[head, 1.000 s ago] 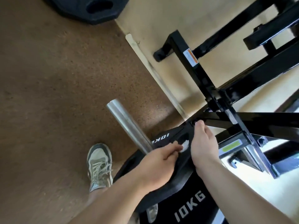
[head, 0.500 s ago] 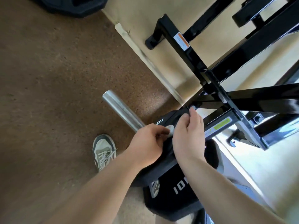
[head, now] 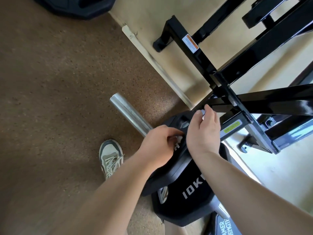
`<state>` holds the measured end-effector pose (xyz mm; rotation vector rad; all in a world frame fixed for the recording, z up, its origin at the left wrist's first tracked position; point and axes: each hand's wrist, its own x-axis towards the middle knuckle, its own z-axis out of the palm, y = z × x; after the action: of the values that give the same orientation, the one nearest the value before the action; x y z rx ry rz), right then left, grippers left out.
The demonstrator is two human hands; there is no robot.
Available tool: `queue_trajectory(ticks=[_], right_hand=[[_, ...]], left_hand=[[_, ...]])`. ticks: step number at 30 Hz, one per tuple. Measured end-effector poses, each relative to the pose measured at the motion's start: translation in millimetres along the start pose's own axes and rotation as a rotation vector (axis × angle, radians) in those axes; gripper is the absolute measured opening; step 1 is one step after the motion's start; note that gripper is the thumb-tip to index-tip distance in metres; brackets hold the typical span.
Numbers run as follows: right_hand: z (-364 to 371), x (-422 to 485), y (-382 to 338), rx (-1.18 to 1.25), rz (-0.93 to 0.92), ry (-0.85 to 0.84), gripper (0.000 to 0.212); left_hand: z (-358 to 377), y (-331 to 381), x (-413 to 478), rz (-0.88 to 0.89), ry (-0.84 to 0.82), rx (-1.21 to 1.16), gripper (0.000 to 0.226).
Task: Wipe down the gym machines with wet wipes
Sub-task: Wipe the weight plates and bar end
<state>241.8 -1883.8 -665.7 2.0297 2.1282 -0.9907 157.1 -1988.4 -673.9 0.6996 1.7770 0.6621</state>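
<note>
The left hand [head: 157, 146], at about 6 o'clock from frame centre, had its fingers [head: 169, 132] curled, pinching a small white wad, seemingly the wet wipe [head: 177, 141], against the black weight plate [head: 171, 175]. The right hand [head: 203, 134], at its 3 o'clock, lay nearly straight-fingered over the plate's upper rim. The wipe likely handled as light, limp and damp, best kept bunched under the fingertips. The plate looked heavy, stiff and apt to turn on the steel sleeve [head: 128, 114], so it was best steadied at the rim.

Polished metal bar [head: 128, 114]; glossy black frame [head: 274, 102]; speckled matt floor [head: 59, 82].
</note>
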Motion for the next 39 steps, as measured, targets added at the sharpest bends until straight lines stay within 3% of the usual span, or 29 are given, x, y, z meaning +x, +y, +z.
queue_trajectory(ticks=[4, 9, 11, 14, 16, 18, 20, 28, 31, 34, 39], right_hand=[[4, -49, 10, -0.035, -0.096, -0.04, 0.054], [11, -80, 29, -0.179, -0.266, -0.033, 0.063], [10, -68, 26, -0.225, -0.318, -0.078, 0.063], [1, -38, 17, -0.241, -0.27, -0.178, 0.065], [-8, -34, 12, -0.203, -0.202, -0.106, 0.066], [-12, -59, 11, -0.104, -0.142, -0.051, 0.065], [-7, -96, 14, -0.044, -0.161, -0.113, 0.067], [4, -66, 32, -0.1, -0.243, -0.162, 0.068], [-12, -47, 30, -0.233, -0.193, -0.146, 0.07], [-13, -70, 27, -0.192, -0.166, -0.161, 0.069], [2, -78, 25, -0.095, -0.118, -0.127, 0.065]], left_hand=[[-6, -10, -27, 0.071, 0.106, -0.005, 0.024], [-30, -28, -60, -0.073, -0.127, -0.015, 0.01], [-27, -28, -50, -0.085, -0.109, -0.005, 0.007], [-12, -21, -26, -0.095, 0.017, -0.057, 0.01], [-4, -15, -18, -0.141, 0.052, -0.16, 0.009], [-2, -14, -20, -0.139, 0.06, -0.175, 0.009], [-6, -19, -32, -0.103, 0.071, -0.126, 0.01], [-19, -26, -43, 0.006, -0.077, -0.157, 0.018], [-4, -11, -19, -0.043, 0.045, -0.308, 0.024], [8, 3, -10, -0.038, 0.117, -0.279, 0.022], [-18, -4, -35, 0.069, -0.085, -0.127, 0.019]])
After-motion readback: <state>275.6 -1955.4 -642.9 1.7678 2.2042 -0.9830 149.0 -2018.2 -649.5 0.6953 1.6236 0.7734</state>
